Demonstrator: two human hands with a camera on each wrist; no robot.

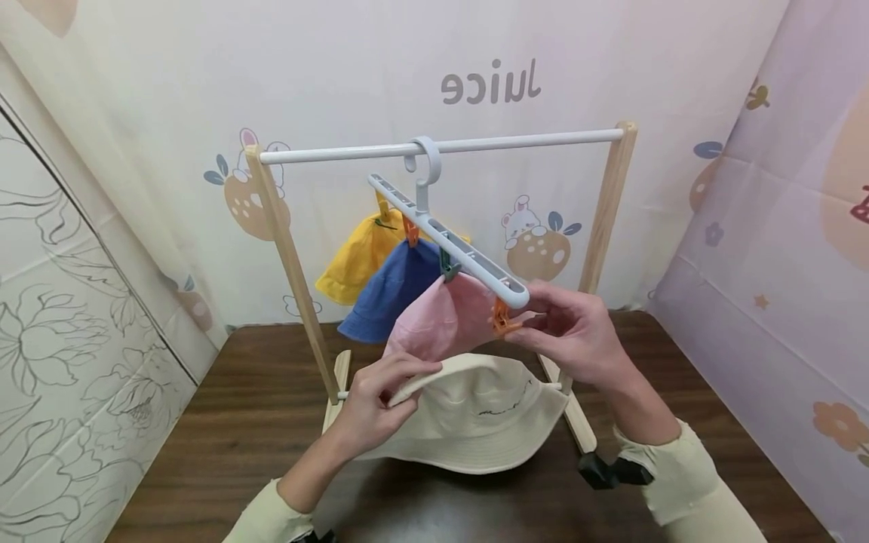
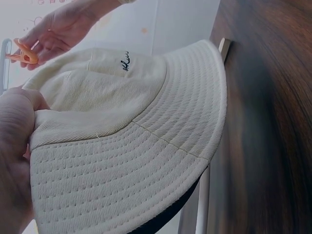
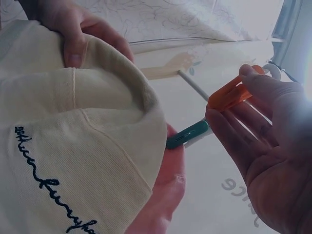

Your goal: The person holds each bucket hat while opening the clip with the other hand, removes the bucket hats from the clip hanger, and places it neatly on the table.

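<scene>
My left hand pinches a cream bucket hat by its crown, and the dark stitched lettering on it shows in the right wrist view. The hat hangs low in front of the rack, brim down. Up and to the right, my right hand pinches an orange clothespin at the near end of a grey clip hanger. Just behind the cream hat, a pink hat hangs from a green clothespin. Farther along hang a blue hat and a yellow hat.
The hanger hooks over the white rail of a wooden-legged rack, angled toward me. Below is a dark wood table. Printed curtains enclose the back and right.
</scene>
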